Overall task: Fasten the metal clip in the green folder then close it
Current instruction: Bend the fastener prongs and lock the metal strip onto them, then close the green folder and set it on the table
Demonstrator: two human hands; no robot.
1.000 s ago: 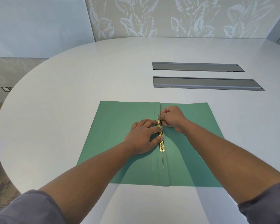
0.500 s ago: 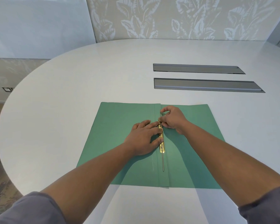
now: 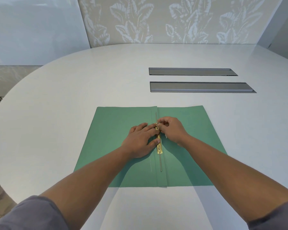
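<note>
A green folder (image 3: 116, 130) lies open and flat on the white table, spine running away from me. Along the spine sits a brass metal clip (image 3: 159, 147) with thin grey prongs lying flat toward the far and near ends. My left hand (image 3: 140, 141) rests palm down on the left leaf, fingertips pressing on the clip bar. My right hand (image 3: 172, 130) is curled over the clip's far end, thumb and fingers pinching a small slider there. The clip's middle is hidden under my fingers.
Two long grey recessed slots (image 3: 201, 87) are set in the table (image 3: 73, 90) beyond the folder. The table's curved edge runs at the left, with floor below. A leaf-patterned wall stands behind.
The far prong now lies flat along the spine beyond my right hand. My right hand has shifted slightly toward me along the clip; my left hand stays pressed in place.
</note>
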